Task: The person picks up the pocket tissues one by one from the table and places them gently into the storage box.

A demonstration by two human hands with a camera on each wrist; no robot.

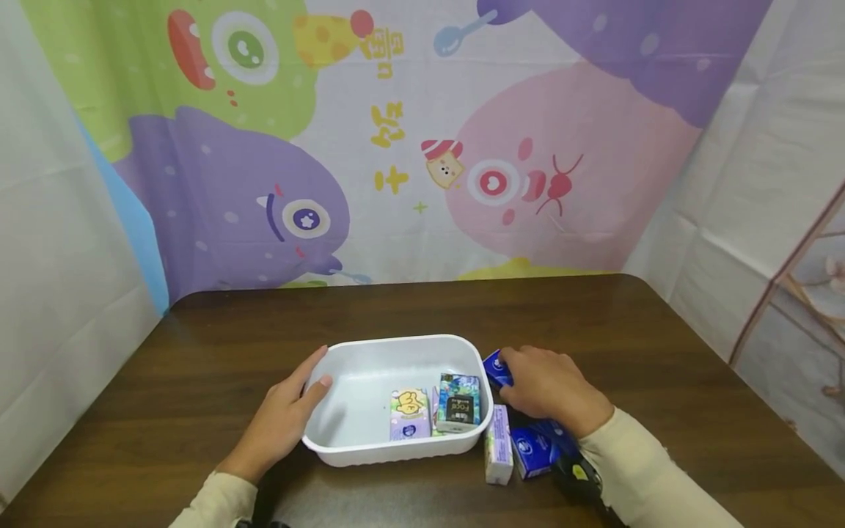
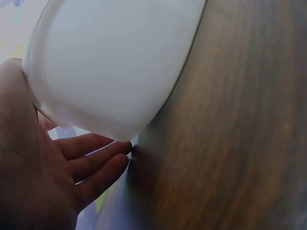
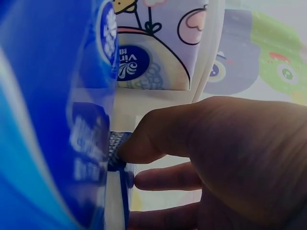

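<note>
A white plastic basin [image 1: 356, 452] stands on the table. My left hand [image 1: 280, 418] holds its left end, thumb over the rim and fingers along the outside wall [image 2: 110, 72]. Inside lie a yellow-and-purple tissue pack [image 1: 410, 414] and a dark blue-green tissue pack [image 1: 458, 402], which partly covers another pack. Just off the basin's right end, my right hand [image 1: 551, 385] pinches a small blue tissue pack [image 1: 495, 369] between thumb and fingers. In the right wrist view the thumb presses on that pack's edge [image 3: 114, 148].
Close to the basin's right front corner, a pale purple tissue pack [image 1: 499, 444] stands on edge. Beside it a blue tissue pack [image 1: 533, 449] lies partly under my right wrist. Behind the brown wooden table [image 1: 396, 312] hangs a cartoon-printed cloth [image 1: 396, 242].
</note>
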